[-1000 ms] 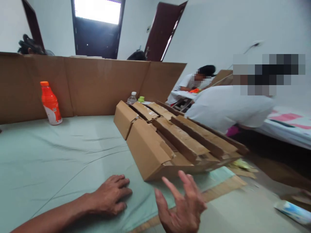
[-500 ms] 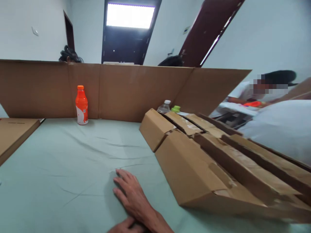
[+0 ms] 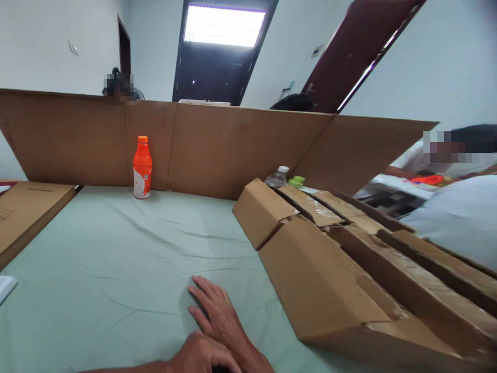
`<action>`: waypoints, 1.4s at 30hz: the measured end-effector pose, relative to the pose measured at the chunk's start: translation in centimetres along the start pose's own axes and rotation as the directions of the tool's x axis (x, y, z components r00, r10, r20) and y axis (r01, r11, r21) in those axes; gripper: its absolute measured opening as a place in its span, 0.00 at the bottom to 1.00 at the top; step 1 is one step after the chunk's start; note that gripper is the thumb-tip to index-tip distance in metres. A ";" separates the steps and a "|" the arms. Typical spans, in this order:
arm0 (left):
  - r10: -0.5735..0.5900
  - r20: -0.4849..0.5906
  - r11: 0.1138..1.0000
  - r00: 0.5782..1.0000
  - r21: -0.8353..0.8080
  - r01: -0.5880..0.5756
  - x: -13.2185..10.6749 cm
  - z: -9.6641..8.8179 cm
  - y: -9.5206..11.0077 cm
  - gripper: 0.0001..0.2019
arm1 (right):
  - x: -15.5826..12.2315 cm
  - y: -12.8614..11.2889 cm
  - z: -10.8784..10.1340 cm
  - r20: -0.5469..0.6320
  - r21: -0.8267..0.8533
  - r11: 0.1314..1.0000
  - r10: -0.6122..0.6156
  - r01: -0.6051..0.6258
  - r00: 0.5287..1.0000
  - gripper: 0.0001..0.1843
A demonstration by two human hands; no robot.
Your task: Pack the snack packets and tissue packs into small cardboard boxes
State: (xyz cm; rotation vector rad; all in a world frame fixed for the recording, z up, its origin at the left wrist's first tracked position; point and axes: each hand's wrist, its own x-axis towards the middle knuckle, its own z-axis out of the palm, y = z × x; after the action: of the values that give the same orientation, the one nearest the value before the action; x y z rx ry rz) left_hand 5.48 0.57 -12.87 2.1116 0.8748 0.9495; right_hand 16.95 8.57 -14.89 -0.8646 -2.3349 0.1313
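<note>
Step in hand, by judgement: a pause, or a small adjustment at the wrist, with no loose item taken up; any next move with both hands calls for the left to come clear of the right first, so that each can work alone.

Right hand (image 3: pixel 215 311): 1, palm side down, apparently resting on the green cloth (image 3: pixel 128 248); fingers extended, slightly apart, grasping nothing.

Left hand (image 3: pixel 200 352): 1, bent across the right wrist (image 3: pixel 250 349) at the lower edge; knuckles curled, fingertips hidden; whether it grips the wrist or only lies over it, cannot tell; a dark patch beneath is too little seen to name.

Green cloth: spread flat beneath both hands, lightly creased.

Cardboard boxes (image 3: pixel 310 274): a ridged group to the right of the hands, apart from both; exact count unclear.

Orange bottle (image 3: pixel 142 171): 1, upright, capped, at the far side; behind it, 1 cardboard screen (image 3: pixel 248 150).

Flat carton (image 3: pixel 39 207): 1, at the left edge, well apart from the hands.
</note>
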 end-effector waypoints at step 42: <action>-0.405 -0.175 0.914 0.897 -0.115 0.390 2.1 -5.7 2.4 0.12 | -4.2 -0.2 -11.9 -0.550 -0.121 0.957 0.157 -0.265 0.820 0.11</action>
State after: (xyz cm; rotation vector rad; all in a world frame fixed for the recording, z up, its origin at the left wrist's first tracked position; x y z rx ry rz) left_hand 2.73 2.50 -7.22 1.6982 1.2900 0.9603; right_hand 26.45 4.40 -7.64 -1.0952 -1.7375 -0.2264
